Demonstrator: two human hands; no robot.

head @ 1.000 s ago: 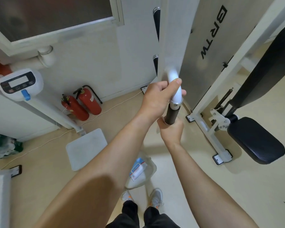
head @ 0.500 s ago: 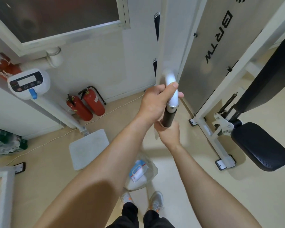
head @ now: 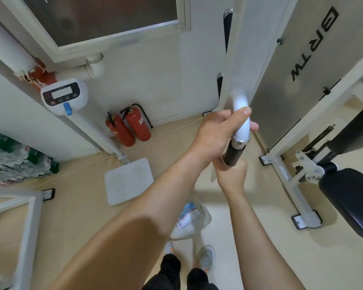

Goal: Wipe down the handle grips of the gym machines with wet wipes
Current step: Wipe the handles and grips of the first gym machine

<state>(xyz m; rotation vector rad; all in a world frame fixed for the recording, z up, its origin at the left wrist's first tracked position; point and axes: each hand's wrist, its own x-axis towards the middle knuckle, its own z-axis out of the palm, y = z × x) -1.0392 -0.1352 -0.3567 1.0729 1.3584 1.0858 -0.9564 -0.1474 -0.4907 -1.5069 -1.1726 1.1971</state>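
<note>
A blue-and-white pack of wet wipes (head: 186,216) is being held inside a clear plastic bag (head: 202,225) near the person's feet. Two red fire extinguishers (head: 128,128) are being kept on the beige floor (head: 76,206) against the white wall (head: 155,80). The white curved bar (head: 242,124) is being gripped by the left hand (head: 215,132). Just below it, the black cylindrical foam handle grip (head: 234,152) is being clasped at its lower end by the right hand (head: 232,177), where a pale wipe (head: 213,173) is showing.

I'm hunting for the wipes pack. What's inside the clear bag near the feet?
A white pack with blue and red print shows through the clear bag. The left forearm covers one side of the bag, so anything else inside is hidden.
</note>
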